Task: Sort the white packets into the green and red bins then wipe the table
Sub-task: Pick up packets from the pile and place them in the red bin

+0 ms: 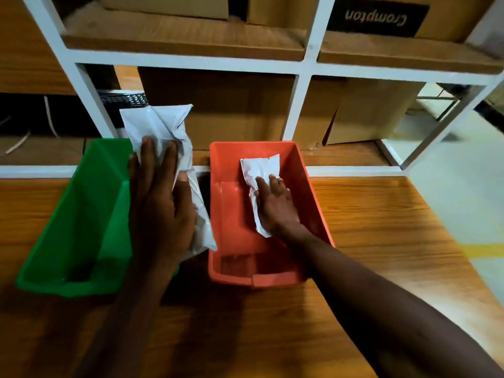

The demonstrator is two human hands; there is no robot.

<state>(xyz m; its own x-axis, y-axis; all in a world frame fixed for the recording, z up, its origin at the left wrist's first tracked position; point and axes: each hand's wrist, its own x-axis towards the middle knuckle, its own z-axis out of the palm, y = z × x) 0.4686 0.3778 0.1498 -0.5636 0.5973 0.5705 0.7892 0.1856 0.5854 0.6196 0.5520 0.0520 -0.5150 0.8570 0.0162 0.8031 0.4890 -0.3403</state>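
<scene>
Our right hand [275, 208] grips a small white packet [259, 170] inside the red bin [311, 186] — left hand [158, 203], just left of that bin, clasps a larger packet [161, 124] beside the green bin [81, 214].

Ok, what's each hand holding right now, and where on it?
Left hand grips the larger white packet around its middle. Right hand holds the smaller white packet near its lower half, inside the red bin.

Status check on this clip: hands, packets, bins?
Left hand grips large white packet beside green bin. Right hand holds small packet inside red bin. Nothing blocking.
</scene>
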